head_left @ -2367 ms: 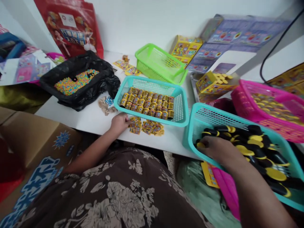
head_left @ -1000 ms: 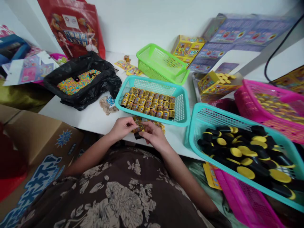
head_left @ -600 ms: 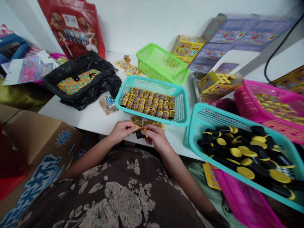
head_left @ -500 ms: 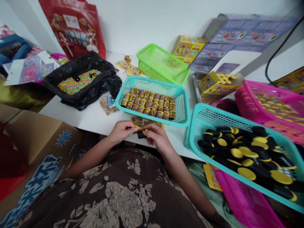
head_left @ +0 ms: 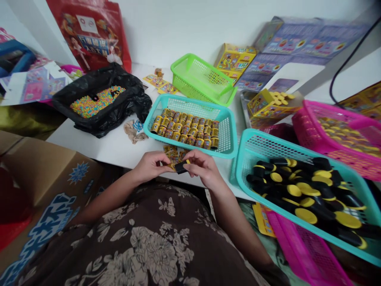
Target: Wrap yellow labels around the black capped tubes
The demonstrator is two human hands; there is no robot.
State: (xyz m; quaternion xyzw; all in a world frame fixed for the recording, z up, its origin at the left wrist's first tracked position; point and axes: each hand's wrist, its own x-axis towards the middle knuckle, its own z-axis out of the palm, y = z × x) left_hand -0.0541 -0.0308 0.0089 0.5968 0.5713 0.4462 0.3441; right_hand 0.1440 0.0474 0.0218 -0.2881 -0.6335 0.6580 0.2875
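Over the table's front edge, my right hand (head_left: 205,169) grips a small black canister (head_left: 180,167) with a bit of yellow at its end. My left hand (head_left: 150,165) pinches a yellow printed label (head_left: 172,166) against the canister's left side. Just beyond my fingers lie more printed labels (head_left: 170,150) on the table. Behind them is a turquoise basket (head_left: 190,99) holding rows of canisters wrapped in labels (head_left: 185,129). To the right, another turquoise basket (head_left: 242,167) holds loose black canisters with yellow caps (head_left: 306,188).
A black bag-lined container (head_left: 64,99) of coloured pellets stands left. Behind are a green basket (head_left: 205,95), a red bag (head_left: 98,39) and yellow boxes (head_left: 235,57). A pink basket (head_left: 306,131) stands right. A cardboard box (head_left: 59,171) is at left below table level.
My right hand has turned the black canister, and its side now shows more plainly. The yellow label, earlier held above the canister, is now against its left side.
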